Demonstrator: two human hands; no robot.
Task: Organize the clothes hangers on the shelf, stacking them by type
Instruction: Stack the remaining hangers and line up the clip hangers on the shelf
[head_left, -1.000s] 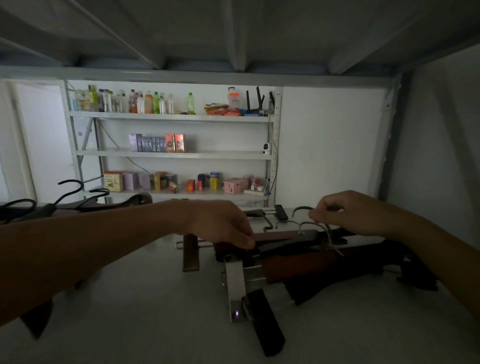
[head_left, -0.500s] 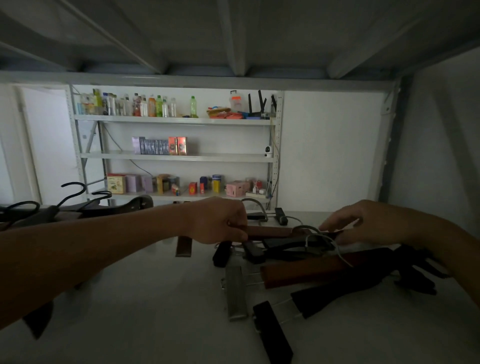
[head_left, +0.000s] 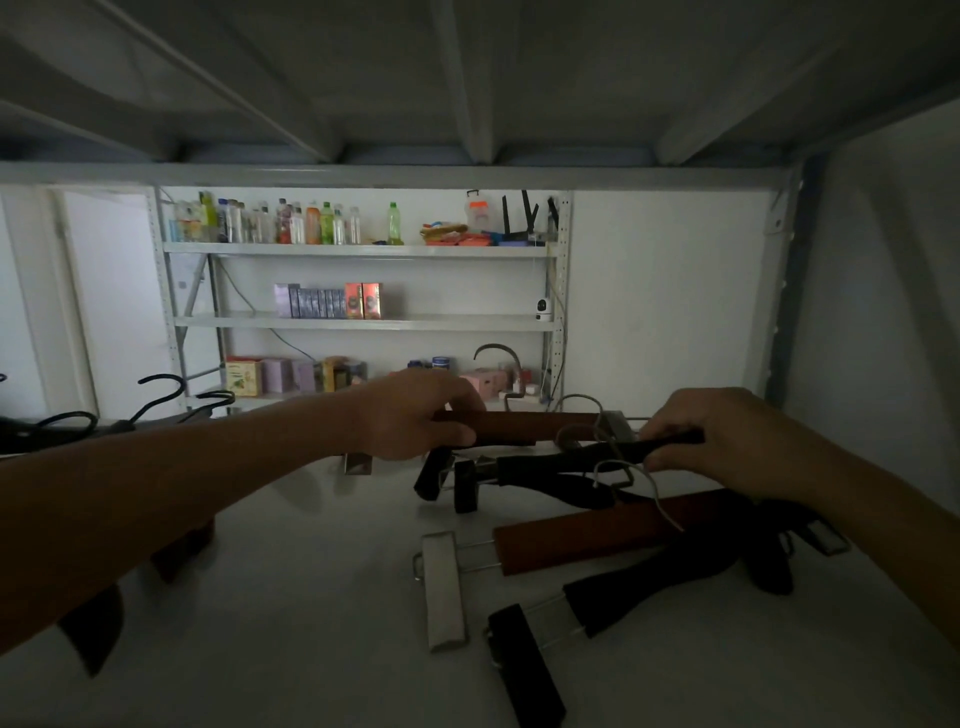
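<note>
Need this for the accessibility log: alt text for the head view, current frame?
Both hands lift clip hangers off a dim white shelf: the left hand grips a brown wooden hanger, the right hand a black hanger. More brown and black clip hangers lie below; hook hangers sit far left.

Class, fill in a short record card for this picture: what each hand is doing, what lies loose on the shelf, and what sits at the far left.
left hand: grips one end of a brown clip hanger
right hand: grips a black clip hanger
loose on shelf: another brown clip hanger and another black one
far left: dark hook hangers
lighting: dim, fine detail unclear
</note>
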